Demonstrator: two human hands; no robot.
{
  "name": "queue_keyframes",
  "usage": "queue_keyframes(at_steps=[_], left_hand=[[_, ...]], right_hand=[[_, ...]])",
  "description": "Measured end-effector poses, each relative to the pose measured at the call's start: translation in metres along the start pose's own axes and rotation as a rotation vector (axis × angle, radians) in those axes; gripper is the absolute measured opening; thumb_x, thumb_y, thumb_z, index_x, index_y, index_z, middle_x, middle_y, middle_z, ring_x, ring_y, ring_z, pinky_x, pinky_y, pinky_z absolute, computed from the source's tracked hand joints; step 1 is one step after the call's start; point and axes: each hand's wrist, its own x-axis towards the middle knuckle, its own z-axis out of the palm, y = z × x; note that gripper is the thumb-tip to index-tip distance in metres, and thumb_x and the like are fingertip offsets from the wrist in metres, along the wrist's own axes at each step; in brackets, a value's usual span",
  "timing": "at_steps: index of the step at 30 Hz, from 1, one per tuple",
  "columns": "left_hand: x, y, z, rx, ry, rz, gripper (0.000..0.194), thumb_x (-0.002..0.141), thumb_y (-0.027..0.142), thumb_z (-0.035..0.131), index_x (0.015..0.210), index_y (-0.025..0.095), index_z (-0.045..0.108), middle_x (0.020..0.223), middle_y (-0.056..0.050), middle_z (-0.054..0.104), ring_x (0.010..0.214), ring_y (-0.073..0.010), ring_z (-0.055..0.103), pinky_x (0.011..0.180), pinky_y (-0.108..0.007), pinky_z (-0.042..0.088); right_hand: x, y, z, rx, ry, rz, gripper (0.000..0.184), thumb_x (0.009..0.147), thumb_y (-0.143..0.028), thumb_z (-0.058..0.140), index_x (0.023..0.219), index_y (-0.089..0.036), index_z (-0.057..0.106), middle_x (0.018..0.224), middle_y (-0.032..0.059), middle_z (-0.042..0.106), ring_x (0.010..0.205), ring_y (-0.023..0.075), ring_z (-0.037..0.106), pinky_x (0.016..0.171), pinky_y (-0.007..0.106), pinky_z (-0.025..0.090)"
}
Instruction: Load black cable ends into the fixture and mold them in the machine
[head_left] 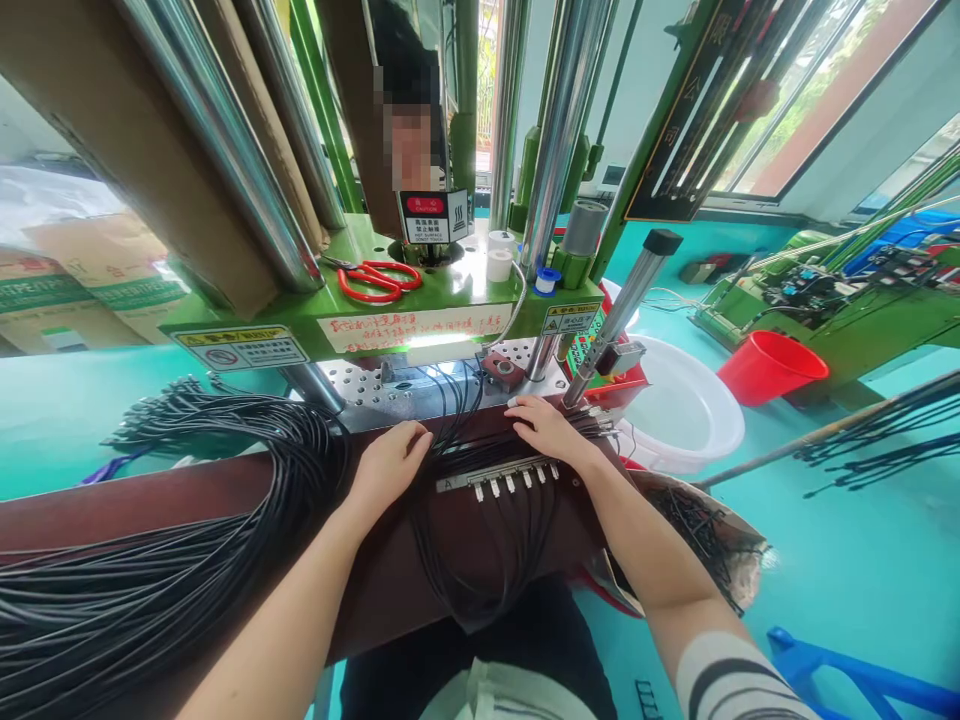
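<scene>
We're holding left hand beside, right hand behind the A-marked strip, grips unclear; limp-looking cables are inviting plug holds.

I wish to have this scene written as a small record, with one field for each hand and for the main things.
Left hand: beside black cables, grip unclear
Right hand: just beyond the strip, grip unclear
Strip: metal, marked A, with a row of plugs
Scissors: red handles, lying on the green machine
Floor, right side: white tub, red bucket
</scene>
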Motion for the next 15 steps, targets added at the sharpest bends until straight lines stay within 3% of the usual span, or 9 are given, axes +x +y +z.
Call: queue_keyframes(at_steps=[11, 15], left_hand=[[-0.001, 0.003, -0.001, -0.013, 0.023, -0.014, 0.028, 0.084, 0.039, 0.033, 0.083, 0.021, 0.055, 0.085, -0.003, 0.063, 0.077, -0.0183, 0.057, 0.069, -0.029, 0.038], [0.0, 0.003, 0.001, -0.018, 0.014, -0.001, 0.027, 0.084, 0.038, 0.033, 0.082, 0.021, 0.054, 0.085, -0.004, 0.063, 0.081, -0.0191, 0.057, 0.072, -0.029, 0.039]], right_hand=[[0.001, 0.004, 0.002, 0.019, -0.017, -0.02, 0.026, 0.078, -0.012, 0.048, 0.098, -0.016, 0.065, 0.109, 0.0089, 0.058, 0.105, 0.0198, 0.052, 0.095, 0.036, 0.041], [0.023, 0.002, -0.006, 0.087, 0.043, 0.016, 0.031, 0.076, -0.012, 0.047, 0.104, -0.017, 0.061, 0.107, 0.0081, 0.06, 0.102, 0.0197, 0.054, 0.094, 0.036, 0.04]])
